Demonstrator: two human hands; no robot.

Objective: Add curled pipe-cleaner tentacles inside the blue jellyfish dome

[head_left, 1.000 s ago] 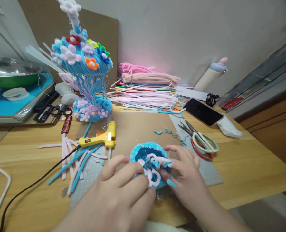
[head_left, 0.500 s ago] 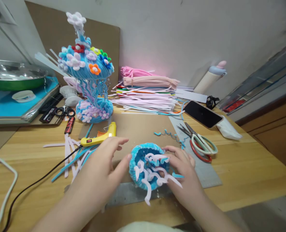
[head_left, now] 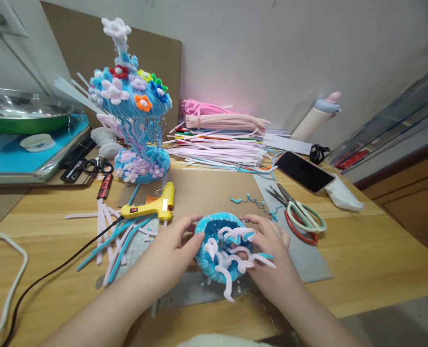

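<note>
Between my hands is a blue fuzzy jellyfish (head_left: 204, 258) made of pipe cleaners, its hollow underside tilted toward me. Curly white and blue tentacles hang out of the hollow, and clear beads show at its lower edge. My left hand (head_left: 180, 246) grips the left rim, thumb on the near side and fingers behind. My right hand (head_left: 268, 248) holds the right side, some of its fingers hidden by tentacles. To the left of it lies a yellow glue gun (head_left: 152, 208). A larger blue jellyfish decoration (head_left: 130, 101) with coloured flowers stands at the back left.
Loose pipe cleaners (head_left: 109, 241) lie left of my forearm. Scissors (head_left: 300, 212) rest on the grey cutting mat (head_left: 313, 262) at right, near a phone (head_left: 304, 171). Bundles of pipe cleaners (head_left: 221, 144) are stacked by the wall. A black cord (head_left: 62, 270) crosses the left side.
My left hand has moved right and down from beside the glue gun and closed on the jellyfish's left rim. The jellyfish has turned slightly; my right hand stays on it.
</note>
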